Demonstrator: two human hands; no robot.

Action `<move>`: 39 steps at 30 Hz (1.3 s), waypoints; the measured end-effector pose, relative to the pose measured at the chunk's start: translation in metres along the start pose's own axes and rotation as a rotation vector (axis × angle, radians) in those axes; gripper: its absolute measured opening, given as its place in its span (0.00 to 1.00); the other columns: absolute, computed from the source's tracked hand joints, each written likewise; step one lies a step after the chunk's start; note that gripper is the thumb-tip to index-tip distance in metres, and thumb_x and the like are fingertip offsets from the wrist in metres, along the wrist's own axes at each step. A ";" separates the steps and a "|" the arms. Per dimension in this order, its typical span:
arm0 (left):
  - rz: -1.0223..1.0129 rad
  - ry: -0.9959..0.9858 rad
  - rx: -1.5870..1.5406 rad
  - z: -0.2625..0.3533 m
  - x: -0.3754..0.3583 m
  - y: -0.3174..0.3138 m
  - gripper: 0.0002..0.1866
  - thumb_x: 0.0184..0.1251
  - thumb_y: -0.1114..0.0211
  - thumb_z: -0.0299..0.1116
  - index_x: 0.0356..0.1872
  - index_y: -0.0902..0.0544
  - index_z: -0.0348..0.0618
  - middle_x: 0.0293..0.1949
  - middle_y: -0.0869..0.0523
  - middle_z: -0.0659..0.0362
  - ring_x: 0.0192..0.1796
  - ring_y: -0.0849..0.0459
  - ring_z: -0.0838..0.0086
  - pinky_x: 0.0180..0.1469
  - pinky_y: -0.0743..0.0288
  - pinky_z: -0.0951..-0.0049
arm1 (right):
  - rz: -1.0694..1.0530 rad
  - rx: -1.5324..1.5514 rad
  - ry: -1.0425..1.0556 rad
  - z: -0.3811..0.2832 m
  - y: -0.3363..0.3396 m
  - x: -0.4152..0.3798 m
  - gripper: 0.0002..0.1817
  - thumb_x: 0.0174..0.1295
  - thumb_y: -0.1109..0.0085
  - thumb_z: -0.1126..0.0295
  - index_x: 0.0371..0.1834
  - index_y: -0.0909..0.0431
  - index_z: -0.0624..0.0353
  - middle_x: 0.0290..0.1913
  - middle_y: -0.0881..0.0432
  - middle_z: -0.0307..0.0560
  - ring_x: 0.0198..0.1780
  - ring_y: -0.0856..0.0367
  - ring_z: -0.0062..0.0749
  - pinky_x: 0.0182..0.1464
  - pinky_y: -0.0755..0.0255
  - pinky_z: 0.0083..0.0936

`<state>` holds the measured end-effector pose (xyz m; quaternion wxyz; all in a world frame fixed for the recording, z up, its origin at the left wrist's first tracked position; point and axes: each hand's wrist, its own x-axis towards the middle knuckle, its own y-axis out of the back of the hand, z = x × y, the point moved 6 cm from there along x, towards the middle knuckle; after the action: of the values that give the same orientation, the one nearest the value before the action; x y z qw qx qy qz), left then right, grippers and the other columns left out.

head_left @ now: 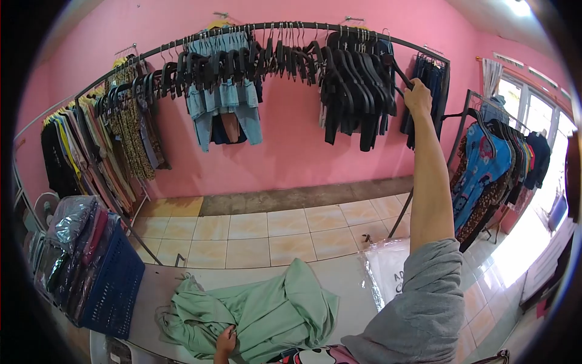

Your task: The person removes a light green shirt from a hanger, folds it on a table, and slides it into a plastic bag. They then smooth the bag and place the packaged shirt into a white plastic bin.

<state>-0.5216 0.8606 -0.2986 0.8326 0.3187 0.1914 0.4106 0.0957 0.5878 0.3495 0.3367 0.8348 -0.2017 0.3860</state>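
Observation:
My right arm is stretched up to the clothes rail (315, 26). Its hand (418, 97) is closed around a black hanger (400, 74) near the rail's right end, beside a row of dark garments on black hangers (357, 79). Low in the view, my left hand (225, 341) has its fingers closed on a light green garment (267, 312). This garment lies loosely crumpled across the pale table (242, 273), and its full shape cannot be made out.
At the left stands a blue basket (112, 285) piled with plastic-wrapped clothes (76, 236). A clear plastic bag (385, 270) lies at the table's right. Several black hangers (291, 57) and light blue jeans (224, 109) hang ahead. Another clothes rack (491, 158) stands at right.

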 end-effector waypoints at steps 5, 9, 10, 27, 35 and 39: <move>-0.095 0.104 -0.076 0.011 -0.002 0.006 0.20 0.57 0.43 0.37 0.51 0.27 0.42 0.44 0.20 0.49 0.46 0.21 0.59 0.49 0.31 0.70 | -0.060 0.011 0.004 0.008 -0.004 0.006 0.16 0.48 0.50 0.69 0.42 0.23 0.53 0.43 0.22 0.56 0.49 0.24 0.48 0.51 0.32 0.37; -0.094 0.051 0.019 0.011 -0.002 0.005 0.20 0.57 0.44 0.39 0.52 0.27 0.47 0.44 0.20 0.49 0.45 0.22 0.55 0.47 0.29 0.63 | -0.074 0.032 0.182 0.028 -0.009 0.007 0.19 0.50 0.46 0.61 0.46 0.24 0.50 0.42 0.21 0.53 0.47 0.23 0.45 0.49 0.31 0.36; -0.106 0.041 0.038 0.009 0.000 0.004 0.21 0.58 0.45 0.39 0.53 0.28 0.47 0.45 0.21 0.48 0.46 0.22 0.54 0.48 0.30 0.62 | -0.078 -0.013 0.230 0.035 -0.017 0.007 0.20 0.50 0.44 0.58 0.48 0.25 0.49 0.43 0.22 0.52 0.48 0.24 0.44 0.49 0.31 0.36; -0.293 -0.343 -0.341 0.178 -0.032 0.042 0.22 0.63 0.45 0.38 0.58 0.32 0.44 0.42 0.20 0.54 0.35 0.22 0.73 0.40 0.29 0.75 | -1.089 0.852 0.527 -0.111 -0.046 -0.609 0.32 0.37 0.34 0.72 0.51 0.32 0.55 0.54 0.34 0.52 0.60 0.41 0.53 0.63 0.47 0.38; -0.228 -0.615 -0.198 0.132 -0.067 0.079 0.11 0.59 0.44 0.35 0.40 0.19 0.44 0.35 0.22 0.54 0.41 0.25 0.61 0.45 0.32 0.68 | -1.806 0.325 0.950 -0.067 -0.052 -0.674 0.14 0.40 0.44 0.76 0.35 0.22 0.52 0.40 0.22 0.45 0.46 0.26 0.42 0.50 0.34 0.31; 0.330 -0.300 -0.010 0.048 -0.065 0.134 0.13 0.51 0.40 0.27 0.41 0.23 0.42 0.40 0.25 0.51 0.46 0.28 0.56 0.49 0.35 0.62 | -1.801 0.385 0.727 -0.046 -0.059 -0.659 0.18 0.42 0.50 0.81 0.38 0.23 0.53 0.41 0.22 0.47 0.47 0.26 0.41 0.50 0.33 0.32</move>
<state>-0.6071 0.8515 -0.1680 0.7749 0.3991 0.0085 0.4901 -0.3017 0.7125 -0.1663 0.4046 0.5478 0.6901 0.2449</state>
